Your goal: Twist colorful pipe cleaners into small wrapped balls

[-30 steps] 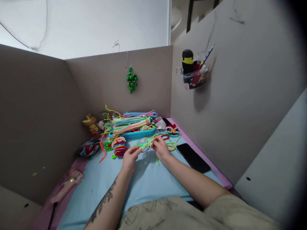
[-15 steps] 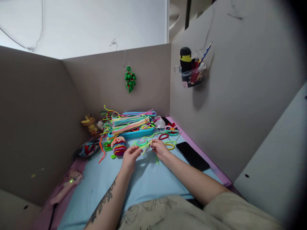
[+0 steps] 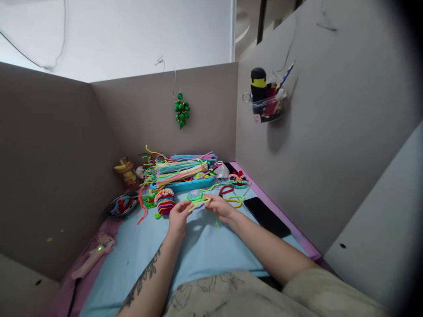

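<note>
Over the middle of the blue cloth I hold a small round coiled pipe-cleaner piece in turquoise, pink and green. My left hand pinches it at its lower left edge. A pale yellow pipe cleaner runs in a bend along the near side of the piece. The fingers of my right hand are closed on the right end of that pipe cleaner. Just left of my left hand stands a striped pipe-cleaner figure with a peach fuzzy top.
Behind my hands, bundles of pipe cleaners lie over a blue tray. A black phone lies to the right, and a pink glue gun with a lit green light to the left. A dark bowl sits by the left panel.
The yellow pipe cleaner now lies bent across the near side of the round piece, its right end lower. My hands have hardly moved; the view has shifted slightly.
</note>
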`<state>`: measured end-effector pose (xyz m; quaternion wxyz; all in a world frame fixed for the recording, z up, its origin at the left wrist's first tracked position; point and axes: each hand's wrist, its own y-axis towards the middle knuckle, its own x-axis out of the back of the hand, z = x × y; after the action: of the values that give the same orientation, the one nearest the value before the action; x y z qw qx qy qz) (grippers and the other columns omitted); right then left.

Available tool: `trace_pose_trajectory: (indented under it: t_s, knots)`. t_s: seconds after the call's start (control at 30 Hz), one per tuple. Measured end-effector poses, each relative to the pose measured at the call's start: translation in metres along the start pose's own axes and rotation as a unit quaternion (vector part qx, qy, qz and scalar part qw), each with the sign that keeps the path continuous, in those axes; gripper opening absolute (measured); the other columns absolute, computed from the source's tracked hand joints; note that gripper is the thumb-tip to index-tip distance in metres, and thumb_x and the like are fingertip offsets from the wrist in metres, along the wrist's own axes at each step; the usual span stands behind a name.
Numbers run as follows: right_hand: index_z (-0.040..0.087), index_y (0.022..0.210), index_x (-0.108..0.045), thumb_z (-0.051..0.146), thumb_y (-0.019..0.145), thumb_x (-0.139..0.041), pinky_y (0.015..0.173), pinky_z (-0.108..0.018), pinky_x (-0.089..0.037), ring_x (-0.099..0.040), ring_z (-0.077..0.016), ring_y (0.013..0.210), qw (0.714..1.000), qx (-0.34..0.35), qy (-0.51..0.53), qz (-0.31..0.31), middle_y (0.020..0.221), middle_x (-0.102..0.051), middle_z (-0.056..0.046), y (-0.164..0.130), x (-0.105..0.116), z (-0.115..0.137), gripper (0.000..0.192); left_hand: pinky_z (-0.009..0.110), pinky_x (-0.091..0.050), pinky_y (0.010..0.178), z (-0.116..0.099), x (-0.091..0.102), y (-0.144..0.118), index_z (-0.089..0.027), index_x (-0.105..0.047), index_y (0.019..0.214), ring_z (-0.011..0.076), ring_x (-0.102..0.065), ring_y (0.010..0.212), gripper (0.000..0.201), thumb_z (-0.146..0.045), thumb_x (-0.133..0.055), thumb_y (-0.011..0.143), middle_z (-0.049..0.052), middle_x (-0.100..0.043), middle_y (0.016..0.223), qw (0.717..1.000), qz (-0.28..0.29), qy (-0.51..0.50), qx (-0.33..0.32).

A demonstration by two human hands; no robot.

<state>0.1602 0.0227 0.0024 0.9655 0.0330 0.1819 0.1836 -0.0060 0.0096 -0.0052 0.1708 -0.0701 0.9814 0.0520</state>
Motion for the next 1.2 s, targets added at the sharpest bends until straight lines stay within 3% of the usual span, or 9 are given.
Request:
trace_pose_trajectory:
  t_s: [0.13,0.4,0.57,0.7,0.83,0.97,1.03,1.13,1.2]
  knots:
    - [0.019,0.089,-0.062,0.015,0.051,-0.074,0.078,-0.029,-0.041,-0.057,-0.0178,0.085,0.999,0.03,0.029,0.028,0.086,-0.065,-0.002,-0.005,-0.01,-0.003,0.04,0.025,-0.048,0.062,-0.002,-0.004,-0.006,-0.013,-0.067,0.073,0.0132,-0.062,0.061,0.028,-0.026,-0.08,0.051,0.003,-0.068,0.066,0.998,0.003,0.041,-0.049]
    - [0.02,0.093,-0.051,0.034,0.064,-0.072,0.083,-0.032,-0.043,-0.057,-0.018,0.089,0.992,0.112,-0.026,-0.055,0.091,-0.062,-0.003,-0.007,-0.028,-0.015,0.038,0.028,-0.05,0.065,-0.004,-0.012,-0.019,-0.016,-0.07,0.069,0.0159,-0.062,0.063,0.017,-0.026,-0.076,0.057,0.003,-0.069,0.067,0.984,0.005,0.131,-0.12]
    - [0.025,0.117,-0.038,0.033,0.066,-0.07,0.081,-0.03,-0.044,-0.052,-0.0189,0.101,0.965,0.178,-0.107,-0.159,0.116,-0.05,-0.007,-0.008,-0.023,-0.022,0.061,0.029,-0.051,0.068,-0.004,-0.011,-0.016,-0.015,-0.069,0.072,0.0167,-0.063,0.066,0.022,-0.028,-0.077,0.057,0.003,-0.068,0.068,0.99,-0.01,0.085,-0.108]
    - [0.022,0.09,-0.054,0.032,0.069,-0.066,0.069,-0.028,-0.042,-0.052,-0.0158,0.074,0.92,0.214,-0.214,-0.248,0.082,-0.056,-0.002,-0.012,-0.019,-0.018,0.026,0.029,-0.05,0.068,-0.003,-0.009,-0.014,-0.014,-0.068,0.073,0.0163,-0.062,0.066,0.024,-0.028,-0.077,0.056,0.003,-0.068,0.068,0.991,-0.022,0.081,-0.102]
    - [0.022,0.072,-0.059,0.027,0.077,-0.057,0.067,-0.03,-0.041,-0.052,-0.016,0.065,0.887,0.263,-0.352,-0.145,0.069,-0.059,-0.002,-0.022,-0.024,-0.013,0.007,0.028,-0.049,0.068,-0.001,-0.008,-0.013,-0.014,-0.068,0.075,0.0157,-0.062,0.067,0.023,-0.028,-0.076,0.059,0.004,-0.068,0.07,0.99,-0.022,0.091,-0.109]
    - [0.025,0.078,-0.064,0.017,0.077,-0.052,0.073,-0.031,-0.042,-0.059,-0.0179,0.075,0.816,0.358,-0.446,0.088,0.074,-0.066,-0.003,-0.035,-0.038,-0.011,0.015,0.027,-0.049,0.069,-0.001,-0.007,-0.012,-0.014,-0.068,0.076,0.0158,-0.062,0.069,0.024,-0.028,-0.076,0.058,0.004,-0.069,0.071,0.989,-0.043,0.096,-0.105]
    - [0.027,0.081,-0.065,0.016,0.077,-0.05,0.073,-0.031,-0.042,-0.061,-0.0171,0.077,0.785,0.381,-0.463,0.157,0.08,-0.068,-0.003,-0.042,-0.044,-0.008,0.019,0.028,-0.049,0.068,-0.002,-0.006,-0.011,-0.013,-0.068,0.075,0.0161,-0.063,0.068,0.027,-0.03,-0.077,0.056,0.004,-0.069,0.07,0.99,-0.056,0.091,-0.095]
    - [0.029,0.084,-0.065,0.017,0.079,-0.047,0.076,-0.032,-0.043,-0.061,-0.0168,0.079,0.772,0.384,-0.472,0.183,0.083,-0.068,-0.003,-0.048,-0.046,-0.001,0.022,0.028,-0.049,0.067,-0.002,-0.004,-0.008,-0.013,-0.067,0.078,0.016,-0.063,0.068,0.03,-0.031,-0.077,0.055,0.004,-0.069,0.071,0.992,-0.064,0.068,-0.084]
    - [0.027,0.09,-0.063,0.016,0.08,-0.046,0.078,-0.033,-0.043,-0.06,-0.0177,0.083,0.794,0.375,-0.453,0.155,0.085,-0.067,-0.004,-0.048,-0.043,0.001,0.023,0.027,-0.049,0.068,-0.002,-0.003,-0.006,-0.013,-0.067,0.078,0.0155,-0.062,0.068,0.032,-0.03,-0.078,0.053,0.004,-0.069,0.072,0.994,-0.065,0.049,-0.078]
